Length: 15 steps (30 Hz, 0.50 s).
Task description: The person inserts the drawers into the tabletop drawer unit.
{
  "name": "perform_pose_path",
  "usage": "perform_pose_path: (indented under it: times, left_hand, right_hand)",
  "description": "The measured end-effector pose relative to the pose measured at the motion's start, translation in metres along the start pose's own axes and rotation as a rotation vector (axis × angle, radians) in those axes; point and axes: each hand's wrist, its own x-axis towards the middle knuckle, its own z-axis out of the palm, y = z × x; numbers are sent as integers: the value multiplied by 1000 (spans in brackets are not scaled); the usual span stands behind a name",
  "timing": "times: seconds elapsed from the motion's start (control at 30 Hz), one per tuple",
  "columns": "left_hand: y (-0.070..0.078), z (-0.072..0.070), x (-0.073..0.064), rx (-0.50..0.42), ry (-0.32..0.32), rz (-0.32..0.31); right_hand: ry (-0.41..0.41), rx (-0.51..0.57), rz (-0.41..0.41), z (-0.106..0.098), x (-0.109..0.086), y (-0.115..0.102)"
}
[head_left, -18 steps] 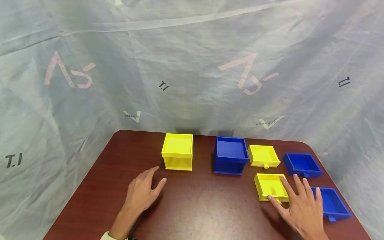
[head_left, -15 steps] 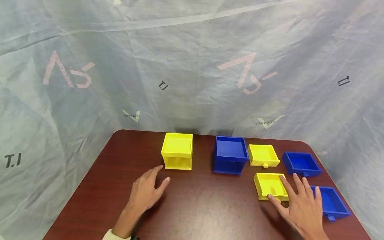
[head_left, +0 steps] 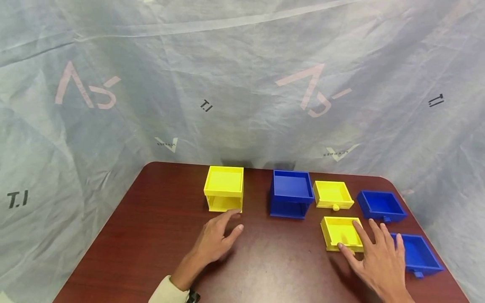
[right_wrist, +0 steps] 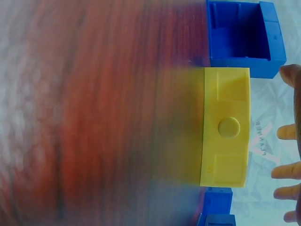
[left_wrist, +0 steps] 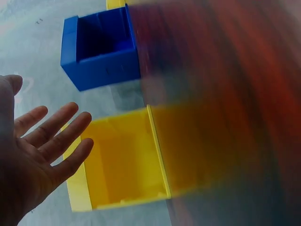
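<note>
My left hand (head_left: 217,237), fingers extended and holding nothing, is just in front of the open-fronted yellow box frame (head_left: 224,181). In the left wrist view its spread fingers overlap the yellow frame (left_wrist: 127,165). A matching blue box frame (head_left: 291,187) stands to the right. Over the near yellow drawer (head_left: 342,231), my right hand (head_left: 380,261) hovers with fingers spread, thumb by the drawer's front edge. The right wrist view shows that drawer's front with its round knob (right_wrist: 229,127), and the fingers apart from it. Part of the near blue drawer (head_left: 420,254) is hidden behind the right hand.
A second yellow drawer (head_left: 333,194) and a second blue drawer (head_left: 382,205) lie farther back on the right. Everything stands on a dark red-brown wooden table (head_left: 151,210). Behind it hangs a grey printed sheet (head_left: 242,84), close to the table's far edge.
My left hand has moved right, from left of the yellow frame to in front of its opening. The right hand has barely moved, and the drawers and frames stay put.
</note>
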Motion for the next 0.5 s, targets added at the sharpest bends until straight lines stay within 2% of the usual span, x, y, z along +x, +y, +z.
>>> perform_pose_path:
  times: [0.1,0.2,0.37,0.5]
  left_hand:
    - [4,8,5,-26,5,19]
    - [7,13,10,-50,28,10]
    - [11,25,25,-88,88,-55]
    - [14,40,37,-169,140,-105]
  right_hand:
    - [-4,-2,-1,-1,1,-1]
    - [21,9,-14,-2,2,-2]
    - [91,35,-27,-1,2,-5]
    - [79,32,3,-2,0,-7]
